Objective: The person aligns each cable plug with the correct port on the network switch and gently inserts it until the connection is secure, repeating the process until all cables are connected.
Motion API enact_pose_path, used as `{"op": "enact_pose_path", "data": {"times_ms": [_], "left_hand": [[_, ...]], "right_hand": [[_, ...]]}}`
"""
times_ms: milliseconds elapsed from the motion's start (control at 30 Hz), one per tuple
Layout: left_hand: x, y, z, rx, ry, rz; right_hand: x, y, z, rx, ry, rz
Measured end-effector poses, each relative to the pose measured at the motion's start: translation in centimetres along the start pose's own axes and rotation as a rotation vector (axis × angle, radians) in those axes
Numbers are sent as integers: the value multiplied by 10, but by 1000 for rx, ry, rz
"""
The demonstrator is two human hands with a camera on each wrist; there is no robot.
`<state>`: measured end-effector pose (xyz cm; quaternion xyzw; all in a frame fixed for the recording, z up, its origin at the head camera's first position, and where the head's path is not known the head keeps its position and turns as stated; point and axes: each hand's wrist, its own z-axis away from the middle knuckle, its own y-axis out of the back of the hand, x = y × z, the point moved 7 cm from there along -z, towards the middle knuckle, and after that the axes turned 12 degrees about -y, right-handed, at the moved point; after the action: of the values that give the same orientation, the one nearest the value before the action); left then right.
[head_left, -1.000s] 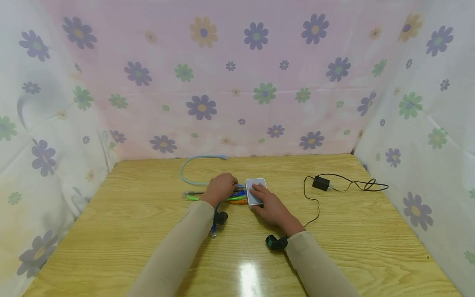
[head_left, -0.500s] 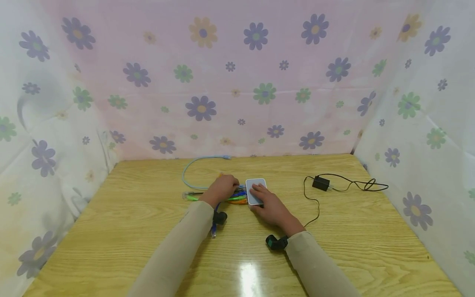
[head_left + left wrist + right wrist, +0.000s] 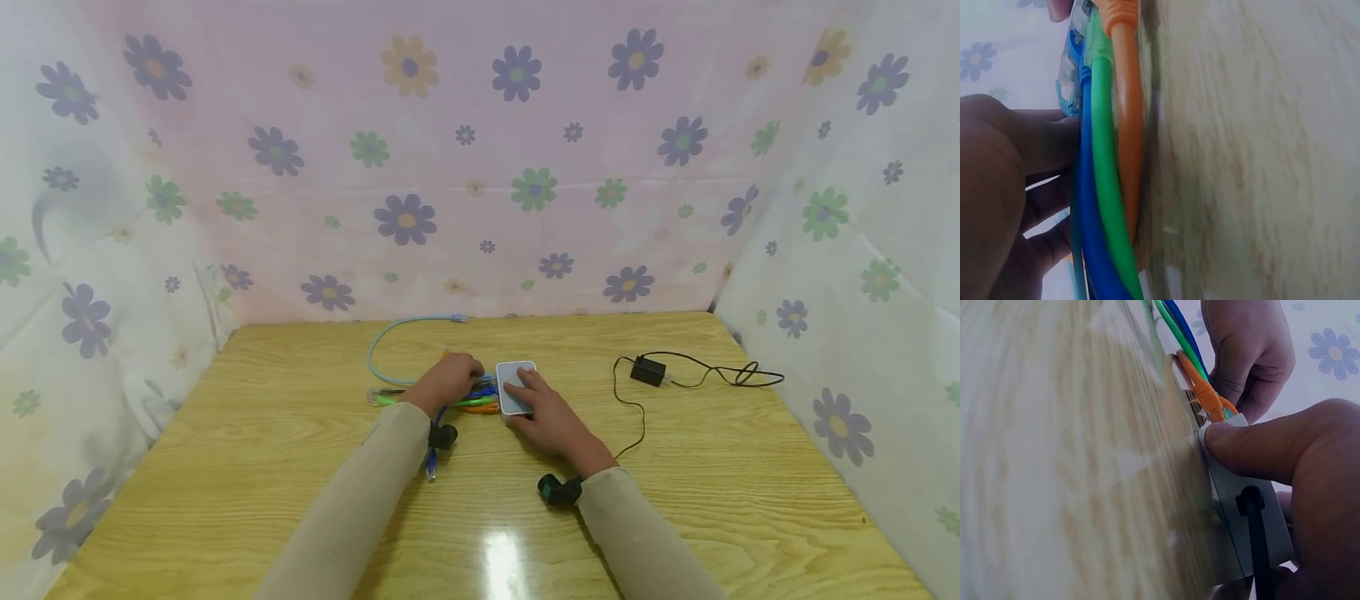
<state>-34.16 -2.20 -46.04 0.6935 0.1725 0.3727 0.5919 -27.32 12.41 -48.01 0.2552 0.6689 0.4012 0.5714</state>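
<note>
A small white box with a grey top [image 3: 516,387], which looks like a network switch, lies at mid-table. My right hand [image 3: 551,417] holds it, fingers across the top and thumb [image 3: 1254,447] against its side. Network cables run into its left side: a green cable [image 3: 1104,137], an orange cable [image 3: 1127,94] and a blue cable [image 3: 1088,187] show in the left wrist view. At that same side my left hand [image 3: 448,379] pinches the plug end of a light blue network cable [image 3: 372,343]. Its fingertips partly hide the plug, so how deep it sits cannot be told.
A black power adapter [image 3: 648,371] with a thin cord lies on the right of the wooden table [image 3: 750,500]. A black cord [image 3: 1259,544] enters the box's near side. The loose plug of the light blue cable [image 3: 459,318] lies by the flowered back curtain [image 3: 480,167].
The light blue cable has shifted slightly right, and a bit of orange shows behind my left hand. My right fingers have shifted a little on the box top.
</note>
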Motion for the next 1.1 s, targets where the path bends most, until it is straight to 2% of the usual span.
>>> {"op": "enact_pose_path", "data": {"times_ms": [167, 433, 867, 1100], "left_hand": [[-3, -1, 0, 15, -3, -5], [-5, -3, 0, 37, -58, -23], [1, 0, 0, 31, -102, -31], [2, 2, 1, 35, -106, -28]], "right_hand": [[-1, 0, 0, -14, 16, 8], [-3, 0, 1, -23, 13, 16], [-8, 4, 3, -39, 55, 1], [-10, 5, 2, -42, 69, 3]]}}
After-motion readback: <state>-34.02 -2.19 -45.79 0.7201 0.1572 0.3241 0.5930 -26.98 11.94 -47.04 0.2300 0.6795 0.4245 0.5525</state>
